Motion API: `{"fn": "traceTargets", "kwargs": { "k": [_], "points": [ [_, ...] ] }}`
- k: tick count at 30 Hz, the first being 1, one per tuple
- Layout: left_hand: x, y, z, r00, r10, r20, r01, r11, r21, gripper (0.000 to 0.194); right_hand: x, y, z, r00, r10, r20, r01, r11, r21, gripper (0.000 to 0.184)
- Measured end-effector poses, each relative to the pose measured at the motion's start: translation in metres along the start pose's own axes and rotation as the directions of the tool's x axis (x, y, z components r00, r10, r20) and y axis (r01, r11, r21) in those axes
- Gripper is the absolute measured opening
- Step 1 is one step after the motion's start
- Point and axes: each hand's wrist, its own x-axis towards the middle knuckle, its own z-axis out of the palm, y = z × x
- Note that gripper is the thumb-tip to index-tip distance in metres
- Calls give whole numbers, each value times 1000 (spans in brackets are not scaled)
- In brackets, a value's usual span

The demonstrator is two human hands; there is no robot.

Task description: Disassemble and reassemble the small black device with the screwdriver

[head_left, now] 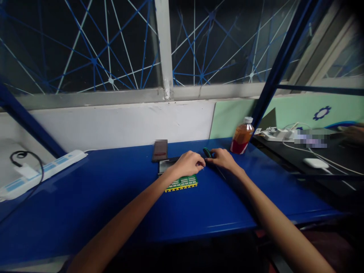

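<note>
Over a green circuit board [189,180] with a yellow toothed edge, my left hand [188,163] is closed, thumb and fingers pinched together. Whatever may be between those fingertips is too small to make out. A dark, flat-edged piece [164,165] shows beside the board, partly covered by the left hand. My right hand [224,159] is closed at a green-handled tool [207,152], fingers curled against it. What looks like a thin shaft lies below that hand on the table. The fingertips of both hands nearly meet.
The blue table [127,204] bears a dark phone-like slab [160,149] at the back and a drink bottle [242,136] at back right. A white power strip [45,172] runs along the left. Cables and a white case [315,163] lie on the black table at right.
</note>
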Motion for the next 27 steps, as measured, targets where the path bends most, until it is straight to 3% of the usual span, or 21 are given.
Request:
{"fn": "traceTargets", "kwargs": {
  "k": [4,9,13,19,23,27],
  "points": [
    [24,4,17,1000,-4,-3,4,997,83,21,-2,-7,4,999,12,35,-11,999,-39,35],
    [20,4,17,1000,-13,-6,14,990,138,19,-4,-8,3,999,29,44,-26,997,-75,41],
    [-6,-3,2,999,-20,-31,24,990,141,17,-7,-9,0,998,12,62,-7,996,-85,46],
    [-67,-20,-21,997,-15,-75,20,998,58,21,-8,-10,0,998,-13,68,19,996,-87,50],
    [-94,-21,-23,997,6,-76,3,993,117,36,-9,-11,1,999,-26,44,30,994,-106,51],
    [-102,-20,-17,998,25,-61,-16,988,152,51,-11,-13,-1,1000,-27,-6,26,994,-106,52]
  ]
}}
